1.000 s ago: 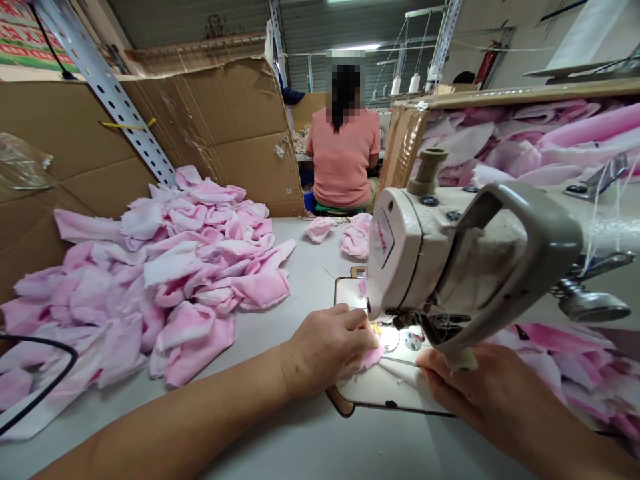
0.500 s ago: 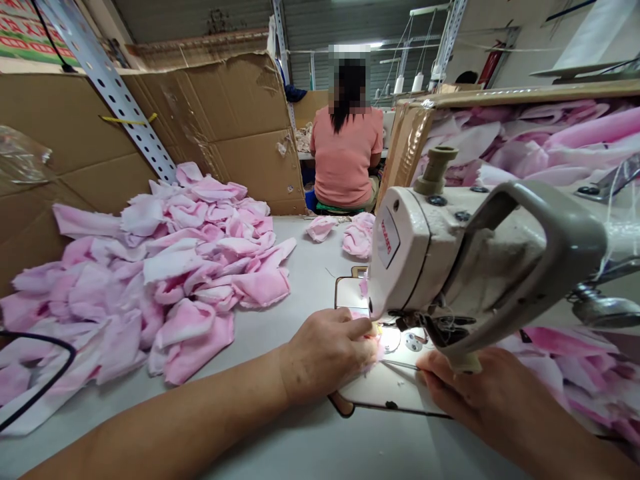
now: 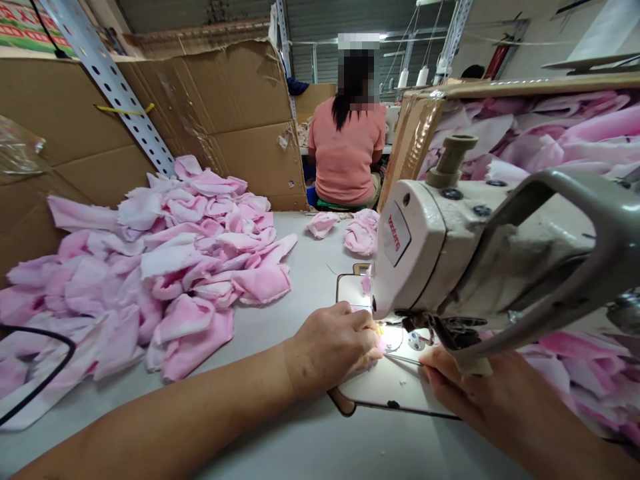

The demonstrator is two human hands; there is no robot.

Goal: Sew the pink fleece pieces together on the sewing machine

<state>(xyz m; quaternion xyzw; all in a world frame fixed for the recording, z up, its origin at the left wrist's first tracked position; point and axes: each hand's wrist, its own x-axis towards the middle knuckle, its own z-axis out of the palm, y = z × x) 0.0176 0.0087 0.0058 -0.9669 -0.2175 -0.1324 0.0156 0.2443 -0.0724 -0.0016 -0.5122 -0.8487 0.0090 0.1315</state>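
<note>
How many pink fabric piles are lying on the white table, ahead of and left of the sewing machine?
3: a large heap at left, and two small bundles near the far edge, just beyond the sewing machine. The machine may hide more.

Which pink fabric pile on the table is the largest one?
The wide heap left of the sewing machine; the two small bundles beyond it are much smaller.

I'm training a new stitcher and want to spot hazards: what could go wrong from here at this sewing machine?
The left hand presses pink fabric close to the presser foot, so its fingertips might be caught if the sewing machine runs. The thin metal tool in the right hand points toward the same spot and might be struck or bent.
</note>
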